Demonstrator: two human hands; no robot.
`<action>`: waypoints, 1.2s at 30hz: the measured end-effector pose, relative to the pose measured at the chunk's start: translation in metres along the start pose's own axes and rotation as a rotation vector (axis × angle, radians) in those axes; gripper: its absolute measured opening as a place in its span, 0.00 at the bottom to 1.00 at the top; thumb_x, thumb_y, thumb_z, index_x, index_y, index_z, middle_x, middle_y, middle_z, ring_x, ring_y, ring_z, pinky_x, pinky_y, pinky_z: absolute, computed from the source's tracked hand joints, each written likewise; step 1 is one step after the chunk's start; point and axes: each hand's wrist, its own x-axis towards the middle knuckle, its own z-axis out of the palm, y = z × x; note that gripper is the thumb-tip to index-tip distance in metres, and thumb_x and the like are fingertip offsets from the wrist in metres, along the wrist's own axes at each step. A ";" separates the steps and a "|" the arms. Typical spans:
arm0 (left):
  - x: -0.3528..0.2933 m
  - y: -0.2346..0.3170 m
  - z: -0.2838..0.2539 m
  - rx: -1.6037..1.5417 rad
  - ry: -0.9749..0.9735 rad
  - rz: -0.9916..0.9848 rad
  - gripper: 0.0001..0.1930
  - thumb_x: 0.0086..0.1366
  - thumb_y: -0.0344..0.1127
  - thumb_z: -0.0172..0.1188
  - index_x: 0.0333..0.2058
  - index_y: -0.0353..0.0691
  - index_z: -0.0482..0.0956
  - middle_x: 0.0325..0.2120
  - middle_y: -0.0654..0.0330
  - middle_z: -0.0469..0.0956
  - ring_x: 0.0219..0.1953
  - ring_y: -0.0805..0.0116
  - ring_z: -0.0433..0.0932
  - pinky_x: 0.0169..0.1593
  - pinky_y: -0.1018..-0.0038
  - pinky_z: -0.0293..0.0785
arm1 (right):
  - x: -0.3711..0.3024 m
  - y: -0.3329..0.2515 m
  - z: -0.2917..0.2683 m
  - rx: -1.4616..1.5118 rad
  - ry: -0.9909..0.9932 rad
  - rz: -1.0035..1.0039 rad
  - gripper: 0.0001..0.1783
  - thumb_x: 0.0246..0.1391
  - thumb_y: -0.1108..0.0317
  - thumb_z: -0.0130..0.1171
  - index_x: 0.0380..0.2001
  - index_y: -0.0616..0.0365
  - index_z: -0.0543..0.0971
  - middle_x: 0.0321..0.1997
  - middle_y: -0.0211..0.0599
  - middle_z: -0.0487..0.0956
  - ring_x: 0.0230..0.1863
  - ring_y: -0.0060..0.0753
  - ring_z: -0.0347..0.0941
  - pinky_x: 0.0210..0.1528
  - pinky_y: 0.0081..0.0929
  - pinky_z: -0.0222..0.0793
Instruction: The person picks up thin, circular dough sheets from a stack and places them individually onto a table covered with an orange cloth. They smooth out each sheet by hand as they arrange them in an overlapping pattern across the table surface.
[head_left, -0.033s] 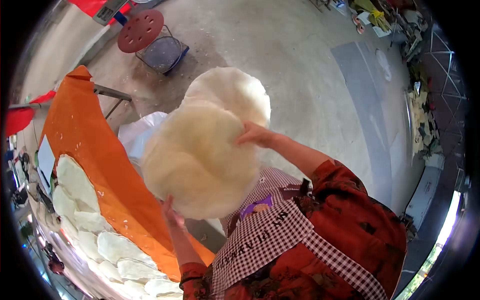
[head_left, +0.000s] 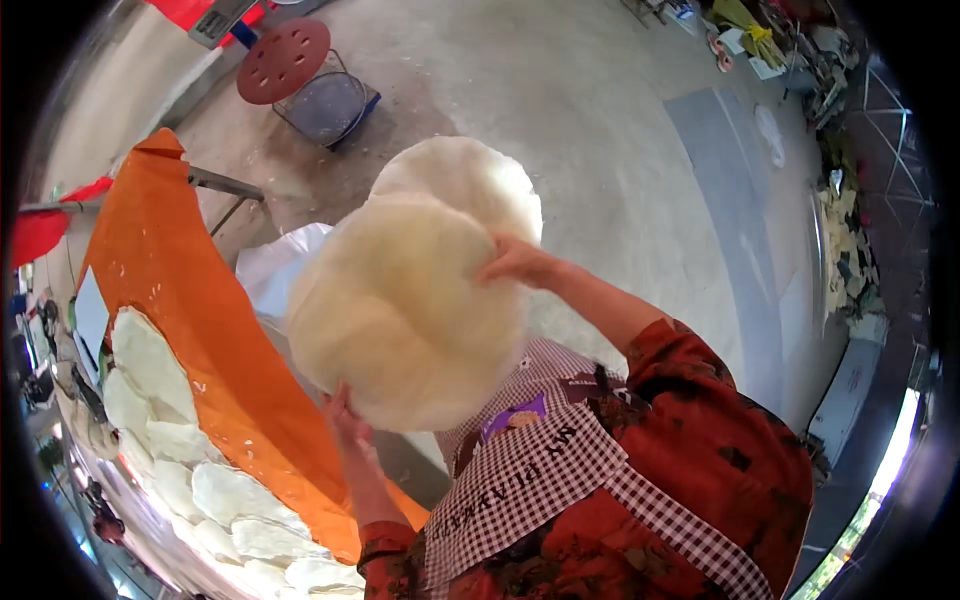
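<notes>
A wide, round, cream-white sheet (head_left: 410,310), soft and slightly see-through, hangs in the air in front of me between both hands. Beyond it, partly covered by it, is a second round white sheet (head_left: 455,180); what holds that one up is hidden. My right hand (head_left: 515,262) grips the near sheet's right edge, thumb and fingers closed. At the lower left edge, my left hand (head_left: 347,415) pinches the same sheet, its fingertips partly hidden. To the left, several similar pale sheets (head_left: 245,495) lie overlapping beside an orange cloth (head_left: 190,300). Their material I cannot tell.
A red stool top with holes (head_left: 285,62) and a low blue-grey seat (head_left: 325,108) stand far left. White plastic (head_left: 280,265) sits behind the sheet. Grey strips (head_left: 725,180) lie on the floor at right. Piled clutter (head_left: 835,230) lines the right side.
Both hands and the near sheet have shifted very slightly upward and to the right. My grip on the sheet looks the same.
</notes>
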 end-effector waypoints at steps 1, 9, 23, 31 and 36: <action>0.004 -0.007 0.023 -0.005 0.009 0.003 0.29 0.59 0.27 0.56 0.60 0.43 0.61 0.53 0.56 0.69 0.54 0.56 0.70 0.57 0.59 0.68 | 0.006 -0.005 -0.028 -0.081 0.021 -0.011 0.29 0.39 0.75 0.67 0.50 0.60 0.74 0.40 0.29 0.79 0.40 0.22 0.74 0.47 0.24 0.70; 0.094 -0.131 0.098 -0.214 -0.083 -0.238 0.24 0.58 0.24 0.54 0.55 0.41 0.66 0.52 0.58 0.71 0.54 0.58 0.70 0.58 0.58 0.68 | 0.072 -0.015 -0.162 -0.269 0.289 -0.002 0.29 0.37 0.74 0.66 0.48 0.61 0.75 0.44 0.31 0.77 0.45 0.25 0.72 0.50 0.28 0.67; 0.122 -0.172 0.107 -0.032 0.043 -0.185 0.21 0.59 0.25 0.57 0.51 0.35 0.64 0.48 0.55 0.71 0.49 0.62 0.73 0.50 0.66 0.72 | 0.107 0.023 -0.202 -0.455 0.477 -0.064 0.28 0.42 0.71 0.63 0.50 0.60 0.72 0.46 0.36 0.76 0.49 0.28 0.70 0.52 0.29 0.66; 0.107 -0.083 0.164 1.241 0.008 0.965 0.36 0.54 0.37 0.63 0.60 0.34 0.59 0.60 0.45 0.58 0.65 0.48 0.53 0.67 0.54 0.44 | 0.036 0.081 -0.197 -0.853 0.956 -0.282 0.45 0.50 0.46 0.61 0.64 0.55 0.56 0.69 0.49 0.54 0.69 0.50 0.49 0.66 0.40 0.48; 0.153 -0.075 0.202 1.690 -0.366 1.014 0.40 0.55 0.47 0.61 0.64 0.45 0.55 0.67 0.54 0.45 0.70 0.54 0.40 0.66 0.41 0.34 | 0.045 0.092 -0.098 -1.694 0.650 -0.403 0.46 0.50 0.44 0.59 0.66 0.54 0.54 0.72 0.50 0.46 0.71 0.57 0.43 0.65 0.54 0.43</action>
